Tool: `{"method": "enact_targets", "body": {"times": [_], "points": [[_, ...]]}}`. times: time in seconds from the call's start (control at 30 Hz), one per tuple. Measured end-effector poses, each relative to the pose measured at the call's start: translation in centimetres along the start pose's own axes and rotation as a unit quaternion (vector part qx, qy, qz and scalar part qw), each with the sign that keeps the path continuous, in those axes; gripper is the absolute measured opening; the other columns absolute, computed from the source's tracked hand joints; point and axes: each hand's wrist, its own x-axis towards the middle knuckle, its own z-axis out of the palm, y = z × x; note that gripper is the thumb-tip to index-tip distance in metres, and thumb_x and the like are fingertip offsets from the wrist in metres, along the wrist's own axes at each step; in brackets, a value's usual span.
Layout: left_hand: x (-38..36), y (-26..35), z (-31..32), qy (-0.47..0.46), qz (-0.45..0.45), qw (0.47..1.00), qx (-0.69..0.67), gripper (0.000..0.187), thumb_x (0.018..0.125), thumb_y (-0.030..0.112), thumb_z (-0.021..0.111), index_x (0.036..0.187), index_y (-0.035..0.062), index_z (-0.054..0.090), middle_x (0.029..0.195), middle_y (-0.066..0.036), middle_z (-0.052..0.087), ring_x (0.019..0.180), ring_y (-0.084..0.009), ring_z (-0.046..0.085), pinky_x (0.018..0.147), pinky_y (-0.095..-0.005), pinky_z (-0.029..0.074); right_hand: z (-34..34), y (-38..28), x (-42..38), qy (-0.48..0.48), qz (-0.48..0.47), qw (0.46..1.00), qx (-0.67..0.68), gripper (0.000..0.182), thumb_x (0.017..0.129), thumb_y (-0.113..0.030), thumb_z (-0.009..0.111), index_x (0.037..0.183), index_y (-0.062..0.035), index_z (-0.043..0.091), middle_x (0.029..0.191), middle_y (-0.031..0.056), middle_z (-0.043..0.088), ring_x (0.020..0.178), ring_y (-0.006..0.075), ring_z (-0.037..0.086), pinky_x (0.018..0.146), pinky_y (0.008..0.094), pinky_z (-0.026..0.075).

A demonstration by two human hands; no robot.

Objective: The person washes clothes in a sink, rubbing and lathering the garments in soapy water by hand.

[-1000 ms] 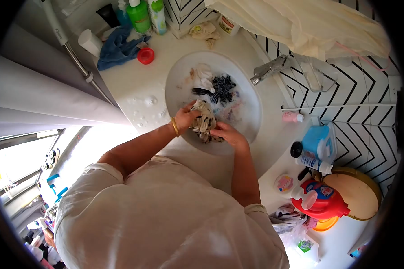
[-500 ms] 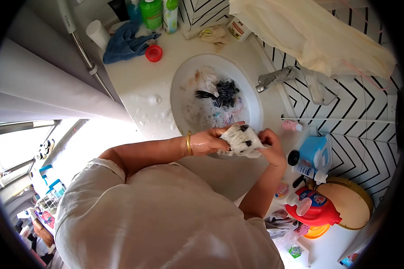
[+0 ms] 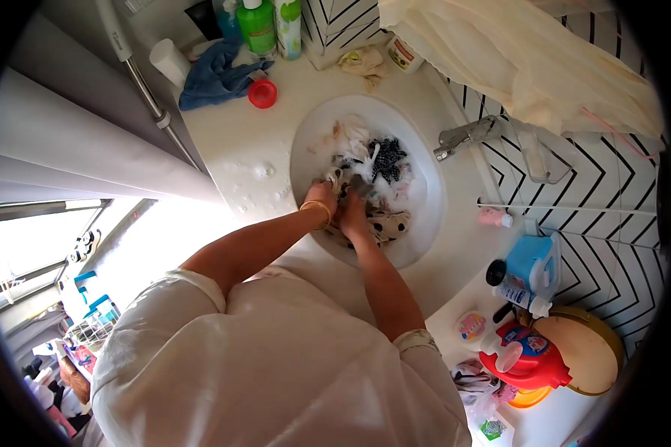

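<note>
Both my hands are down in the white oval sink [image 3: 428, 195], side by side in a pile of wet laundry [image 3: 384, 160] with suds. My left hand [image 3: 322, 197], with a gold bangle on its wrist, and my right hand [image 3: 353, 211] press into the pile, and their fingers are buried in the cloth. A white cloth with black spots [image 3: 389, 223] lies in the basin just right of my right hand. Dark checked and pale pieces lie farther in.
A chrome faucet [image 3: 462, 137] stands right of the sink. At the back are a blue rag [image 3: 218, 76], a red cap [image 3: 262, 94] and green bottles [image 3: 258, 24]. A red detergent jug [image 3: 525, 356] and a blue container [image 3: 528, 258] stand on the right. Cream cloth [image 3: 514, 59] hangs above.
Half a second ago both hands held the spotted cloth wrung up over the sink's near rim. Now that cloth is back in the basin and both hands have pushed into the pile.
</note>
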Motion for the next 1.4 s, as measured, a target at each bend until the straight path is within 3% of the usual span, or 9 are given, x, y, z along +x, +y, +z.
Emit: {"method": "enact_targets", "body": {"times": [0.1,0.23,0.37,0.47,0.67,0.87,1.2,1.33,1.4], "points": [[1.7,0.7,-1.8,-0.090,-0.005,0.991,0.098,0.027,0.080,0.022,0.049,0.098,0.0052,0.061,0.104,-0.015,0.058,0.095,-0.0285,0.056,0.081,-0.0355,0.044,-2.6,0.7,2.8,-0.186,0.221,0.957,-0.024,0.041,0.073,-0.012,0.061,0.107,0.0074,0.048,0.106,0.0230,0.054,0.086,0.0311,0.058,0.067,0.0397,0.046],[4.0,-0.2,-1.4,-0.075,-0.148,0.967,-0.192,0.036,0.080,0.031,0.050,0.107,0.0074,0.056,0.112,-0.013,0.054,0.099,-0.0277,0.054,0.086,-0.0384,0.040,-5.4,-0.7,2.6,-0.093,0.328,0.856,0.388,0.031,0.074,-0.006,0.056,0.104,-0.0004,0.053,0.079,0.0067,0.052,0.068,0.0166,0.049,0.055,0.0367,0.042],[4.1,-0.1,-1.4,-0.151,-0.313,0.658,-0.668,0.046,0.081,0.040,0.052,0.115,0.0096,0.050,0.120,-0.011,0.050,0.103,-0.0268,0.051,0.091,-0.0414,0.037,-8.1,-5.7,-0.1,-0.061,0.213,0.842,0.492,0.032,0.076,-0.014,0.057,0.107,-0.0040,0.052,0.083,0.0083,0.054,0.073,0.0207,0.054,0.058,0.0347,0.043],[3.3,0.1,0.0,-0.245,-0.226,0.586,-0.738,0.042,0.080,0.037,0.054,0.110,0.0088,0.052,0.115,-0.010,0.052,0.100,-0.0247,0.053,0.087,-0.0407,0.040,-8.6,-10.7,-2.4,0.104,-0.093,0.952,0.272,0.035,0.079,-0.023,0.055,0.109,-0.0045,0.051,0.093,0.0157,0.059,0.078,0.0313,0.057,0.066,0.0401,0.044],[2.1,1.4,-0.4,-0.200,-0.207,0.713,-0.639,0.034,0.078,0.032,0.060,0.100,0.0073,0.054,0.104,-0.009,0.056,0.093,-0.0205,0.056,0.079,-0.0394,0.046,-6.4,-5.0,2.7,0.161,0.131,0.962,0.177,0.033,0.084,-0.035,0.051,0.096,-0.0036,0.053,0.088,0.0166,0.059,0.079,0.0330,0.054,0.071,0.0422,0.041],[0.1,3.4,-5.1,-0.126,-0.185,0.652,-0.725,0.029,0.079,0.027,0.060,0.098,0.0060,0.055,0.097,-0.006,0.060,0.087,-0.0198,0.059,0.074,-0.0350,0.048,-9.1,-5.7,0.8,-0.004,0.288,0.737,0.611,0.056,0.086,-0.051,0.045,0.124,-0.0115,0.039,0.124,0.0093,0.041,0.111,0.0246,0.042,0.086,0.0392,0.037],[-4.4,2.8,-7.4,-0.223,-0.041,0.516,-0.826,0.022,0.080,0.024,0.062,0.093,0.0065,0.056,0.091,-0.005,0.060,0.082,-0.0154,0.058,0.071,-0.0300,0.047,-6.3,0.1,-3.7,-0.172,0.118,0.844,0.493,0.056,0.077,-0.025,0.065,0.122,-0.0025,0.040,0.118,0.0064,0.049,0.105,0.0149,0.047,0.085,0.0307,0.039],[-6.9,-0.9,-9.7,-0.033,0.107,0.810,-0.576,0.017,0.082,0.020,0.060,0.087,0.0071,0.052,0.076,-0.001,0.050,0.069,-0.0082,0.046,0.059,-0.0249,0.040,-8.4,-4.8,-3.8,-0.147,0.059,0.873,0.461,0.049,0.072,-0.012,0.068,0.115,0.0007,0.047,0.107,0.0064,0.055,0.094,0.0154,0.053,0.080,0.0288,0.043],[-9.1,-3.0,-11.6,0.063,0.180,0.806,-0.560,0.016,0.083,0.020,0.060,0.086,0.0063,0.051,0.075,-0.001,0.049,0.067,-0.0081,0.045,0.057,-0.0248,0.039,-8.9,-8.1,-5.2,-0.071,-0.020,0.900,0.429,0.050,0.070,-0.005,0.068,0.114,0.0020,0.046,0.104,0.0090,0.056,0.093,0.0159,0.053,0.079,0.0288,0.043]]}}
